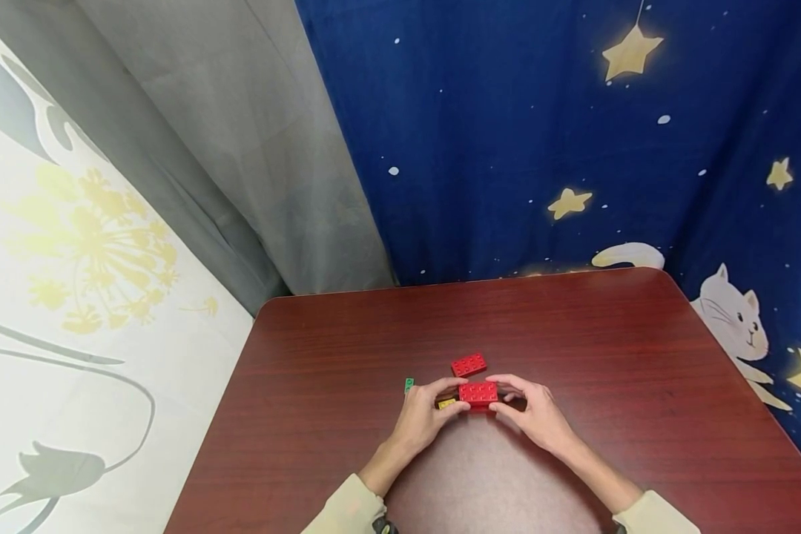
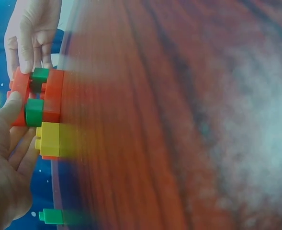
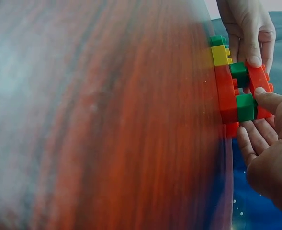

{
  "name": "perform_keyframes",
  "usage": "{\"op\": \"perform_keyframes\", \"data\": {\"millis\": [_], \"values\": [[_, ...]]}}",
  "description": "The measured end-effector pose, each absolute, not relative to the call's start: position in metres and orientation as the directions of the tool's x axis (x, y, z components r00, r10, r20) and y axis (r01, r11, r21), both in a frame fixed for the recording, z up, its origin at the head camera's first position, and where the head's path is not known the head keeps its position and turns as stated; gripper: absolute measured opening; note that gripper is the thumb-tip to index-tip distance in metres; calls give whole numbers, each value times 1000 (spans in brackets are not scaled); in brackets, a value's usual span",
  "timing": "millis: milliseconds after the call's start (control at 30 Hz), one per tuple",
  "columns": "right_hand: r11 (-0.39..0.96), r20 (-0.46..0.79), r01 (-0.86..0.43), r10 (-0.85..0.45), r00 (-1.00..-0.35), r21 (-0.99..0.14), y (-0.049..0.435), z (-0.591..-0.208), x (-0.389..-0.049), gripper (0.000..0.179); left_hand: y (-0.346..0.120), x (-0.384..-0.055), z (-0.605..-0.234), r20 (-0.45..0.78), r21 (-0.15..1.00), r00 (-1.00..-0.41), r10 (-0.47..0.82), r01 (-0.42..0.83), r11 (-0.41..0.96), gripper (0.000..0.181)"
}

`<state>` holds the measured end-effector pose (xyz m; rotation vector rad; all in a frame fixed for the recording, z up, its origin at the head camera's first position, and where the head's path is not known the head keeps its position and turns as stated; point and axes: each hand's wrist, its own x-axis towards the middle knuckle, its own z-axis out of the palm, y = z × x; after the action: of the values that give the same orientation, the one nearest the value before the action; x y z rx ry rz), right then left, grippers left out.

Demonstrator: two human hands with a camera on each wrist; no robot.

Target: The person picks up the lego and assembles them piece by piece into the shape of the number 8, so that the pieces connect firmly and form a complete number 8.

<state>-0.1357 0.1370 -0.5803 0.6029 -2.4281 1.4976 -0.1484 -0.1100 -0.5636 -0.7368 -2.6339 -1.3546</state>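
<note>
Both hands hold one red toy building brick (image 1: 478, 393) by its two ends, studs facing up. The left hand (image 1: 422, 415) pinches its left end between thumb and fingers; the right hand (image 1: 539, 415) does the same on the right. Directly beneath, two green bricks (image 2: 34, 112) stand apart on a lower red brick (image 3: 226, 93), which lies on the table. The held brick's underside is right at the tops of the green ones. Beside this stack, by the left hand's fingers, sits a yellow brick (image 1: 446, 403).
Another red brick (image 1: 469, 364) lies just behind the stack. A small green brick (image 1: 409, 384) stands to the left, beyond the left hand. The brown wooden table (image 1: 320, 356) backs onto a grey curtain (image 1: 254, 133) and a blue star-patterned curtain (image 1: 480, 148).
</note>
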Motion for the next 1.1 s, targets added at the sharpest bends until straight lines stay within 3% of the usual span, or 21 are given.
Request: {"op": "perform_keyframes", "data": {"millis": [400, 567, 1100], "values": [[404, 394, -454, -226, -891, -794, 137, -581, -137, 47, -111, -150, -565, 302, 720, -869, 393, 478, 503, 44], [401, 390, -450, -226, -893, -798, 137, -581, -137, 45, -112, -149, -563, 305, 678, -860, 408, 497, 542, 54], [384, 399, -458, -227, -888, -802, 138, -582, -137, 44, -110, -151, -566, 309, 779, -869, 387, 465, 422, 40]]}}
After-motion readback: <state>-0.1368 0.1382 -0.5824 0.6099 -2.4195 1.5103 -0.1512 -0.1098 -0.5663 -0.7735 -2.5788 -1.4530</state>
